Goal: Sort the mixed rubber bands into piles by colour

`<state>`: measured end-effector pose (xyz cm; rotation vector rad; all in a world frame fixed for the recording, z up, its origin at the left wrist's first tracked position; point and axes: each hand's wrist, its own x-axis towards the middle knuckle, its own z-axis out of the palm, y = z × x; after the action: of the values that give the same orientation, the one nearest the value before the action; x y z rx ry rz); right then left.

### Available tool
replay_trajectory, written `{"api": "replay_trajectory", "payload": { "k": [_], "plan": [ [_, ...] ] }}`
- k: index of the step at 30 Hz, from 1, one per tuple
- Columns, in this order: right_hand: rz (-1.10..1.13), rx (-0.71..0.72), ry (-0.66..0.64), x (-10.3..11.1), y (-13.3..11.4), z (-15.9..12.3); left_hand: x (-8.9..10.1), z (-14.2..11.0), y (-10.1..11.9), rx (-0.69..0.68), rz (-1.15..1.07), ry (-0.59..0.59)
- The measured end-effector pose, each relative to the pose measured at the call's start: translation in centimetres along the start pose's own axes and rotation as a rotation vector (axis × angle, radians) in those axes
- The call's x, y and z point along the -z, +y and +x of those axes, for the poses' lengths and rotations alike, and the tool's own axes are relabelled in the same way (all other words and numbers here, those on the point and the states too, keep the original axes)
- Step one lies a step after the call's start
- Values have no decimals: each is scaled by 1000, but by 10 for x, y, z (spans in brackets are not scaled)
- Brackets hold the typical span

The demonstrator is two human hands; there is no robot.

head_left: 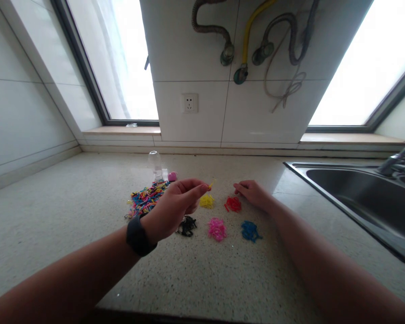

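While windows [121, 58] light counter [202, 279], left grip [178, 202] pinches yellow band [213, 183] — right grip [254, 193] (curled) unclear.

From my remote seat, I take the main heap [144, 200] on the counter [70, 216] as my mark. Just behind it I see a container [154, 164]; right of it, five small piles [217, 229], two back, three front; far right, the sink [357, 193]; well behind, the wall socket [189, 103].

Broad dark wristband [140, 235], left arm [77, 270]; right arm [307, 243] bare.
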<state>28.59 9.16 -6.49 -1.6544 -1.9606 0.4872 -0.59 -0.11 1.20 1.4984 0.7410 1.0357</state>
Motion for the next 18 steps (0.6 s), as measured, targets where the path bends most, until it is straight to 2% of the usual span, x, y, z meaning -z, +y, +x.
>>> {"api": "replay_trajectory", "payload": {
  "k": [10,18],
  "plan": [
    [7,13,3,0,2,0,49,30,-58,-27,651,86],
    [9,5,7,0,1,0,54,29,-72,-19,975,56]
  ]
}}
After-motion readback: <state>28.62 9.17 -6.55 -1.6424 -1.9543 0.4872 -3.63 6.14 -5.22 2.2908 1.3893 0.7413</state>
